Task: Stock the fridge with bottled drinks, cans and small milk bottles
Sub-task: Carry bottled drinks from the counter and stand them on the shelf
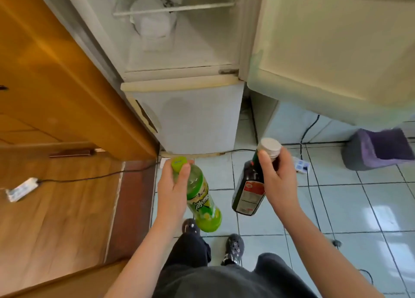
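My left hand [173,190] grips a green drink bottle [202,201] near its green cap, and the bottle hangs down over the tiled floor. My right hand [277,181] grips the neck of a dark bottle [248,192] with a white cap and a red label. Ahead stands the white fridge [188,118] with its upper compartment open. Inside, a wire shelf [175,8] crosses above a white plastic bag [155,21]. The open fridge door [336,39] hangs at the upper right.
A wooden cabinet [56,77] stands left of the fridge. A power strip [22,189] lies on the wood floor, another [301,165] on the tiles with black cables. A purple-grey pet bed [379,149] sits at the right. My feet in dark shoes [233,246] are below.
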Tool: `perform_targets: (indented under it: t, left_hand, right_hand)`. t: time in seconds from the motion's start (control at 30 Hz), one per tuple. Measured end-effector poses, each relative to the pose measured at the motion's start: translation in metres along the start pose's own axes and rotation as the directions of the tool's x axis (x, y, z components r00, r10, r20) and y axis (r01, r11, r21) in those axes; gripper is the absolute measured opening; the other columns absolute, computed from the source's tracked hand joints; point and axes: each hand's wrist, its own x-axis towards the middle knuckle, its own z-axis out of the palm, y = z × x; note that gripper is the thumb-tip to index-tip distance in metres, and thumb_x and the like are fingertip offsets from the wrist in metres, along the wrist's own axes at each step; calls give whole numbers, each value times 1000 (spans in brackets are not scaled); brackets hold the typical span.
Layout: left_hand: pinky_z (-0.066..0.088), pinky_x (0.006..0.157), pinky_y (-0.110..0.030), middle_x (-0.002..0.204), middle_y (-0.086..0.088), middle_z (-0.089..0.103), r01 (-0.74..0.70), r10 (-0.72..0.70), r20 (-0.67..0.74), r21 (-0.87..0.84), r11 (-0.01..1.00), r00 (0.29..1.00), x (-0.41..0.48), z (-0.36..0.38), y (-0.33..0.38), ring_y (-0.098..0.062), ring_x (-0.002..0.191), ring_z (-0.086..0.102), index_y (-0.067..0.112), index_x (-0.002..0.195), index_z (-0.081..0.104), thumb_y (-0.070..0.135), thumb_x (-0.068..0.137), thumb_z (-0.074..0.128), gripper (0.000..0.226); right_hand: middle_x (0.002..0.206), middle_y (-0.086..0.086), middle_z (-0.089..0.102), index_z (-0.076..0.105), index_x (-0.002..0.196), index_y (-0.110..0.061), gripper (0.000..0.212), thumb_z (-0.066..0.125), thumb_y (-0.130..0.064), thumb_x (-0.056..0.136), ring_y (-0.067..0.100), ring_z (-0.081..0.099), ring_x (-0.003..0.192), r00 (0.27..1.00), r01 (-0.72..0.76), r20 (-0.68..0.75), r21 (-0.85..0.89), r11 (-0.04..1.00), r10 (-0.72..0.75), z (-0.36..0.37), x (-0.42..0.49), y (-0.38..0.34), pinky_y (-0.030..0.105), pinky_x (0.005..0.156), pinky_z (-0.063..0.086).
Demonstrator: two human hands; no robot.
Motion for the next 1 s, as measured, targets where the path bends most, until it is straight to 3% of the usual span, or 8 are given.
perform_targets:
  t: [0.07,0.2,0.3,0.4,0.6,0.77,0.87,1.0]
  left_hand:
    - [45,69,-6,87,25,65,-4,4,-21,-7,1000,1000,23,-6,0,10,81,59,20,101,58,17,97,48,11]
    - [45,66,-6,87,27,64,-37,37,-11,-6,999,999,79,-16,-2,8,81,60,26,97,58,18,96,50,12]
    - [47,69,-9,94,23,65,-53,54,39,-12,999,998,133,-25,2,5,87,61,29,99,58,31,92,54,9]
    - [51,76,-19,99,23,65,-99,100,83,-7,995,992,198,-35,16,1,92,62,29,102,58,40,86,50,21]
    - [47,73,-11,99,17,67,-281,293,143,-94,955,945,329,-61,72,-1,89,63,19,104,59,49,81,50,39]
    - [47,72,-13,97,13,67,-418,432,140,-117,901,891,414,-80,135,-2,86,62,21,99,59,47,82,49,32]
    - [47,70,-15,91,15,65,-497,509,91,-126,859,856,454,-86,173,-1,81,60,24,96,60,46,83,48,29]
    - [47,71,-17,93,10,65,-615,622,-4,-157,773,783,492,-88,219,-3,84,59,47,90,61,44,85,49,13]
  right_hand:
    - [86,-12,65,54,93,-34,3,55,-32,91,4,63,81,999,4,40,10,1000,-4,17,21,-6,18,69,49]
    - [82,-19,63,54,94,-36,7,57,-30,91,-1,61,76,999,30,36,-4,1000,-30,57,62,-13,13,64,47]
    - [84,-13,64,55,94,-37,8,57,-29,91,0,61,78,999,30,46,-24,999,-29,93,98,-25,17,66,47]
    - [84,-17,64,55,93,-37,7,56,-30,91,-2,60,78,994,90,64,-62,994,-86,129,141,-46,11,65,45]
    - [85,-24,63,55,88,-45,8,56,-42,81,-5,59,78,975,220,38,-39,975,-219,201,229,-115,5,65,42]
    - [84,-24,63,56,89,-52,13,51,-47,79,-5,58,77,926,378,-13,34,925,-378,245,287,-180,5,67,42]
    - [87,-24,62,56,98,-40,17,51,-42,82,-7,57,81,883,468,-2,91,879,-470,261,322,-217,7,71,42]
    - [91,-20,61,56,104,-25,24,50,-36,84,-4,56,86,807,588,-49,168,791,-589,280,365,-262,12,77,42]
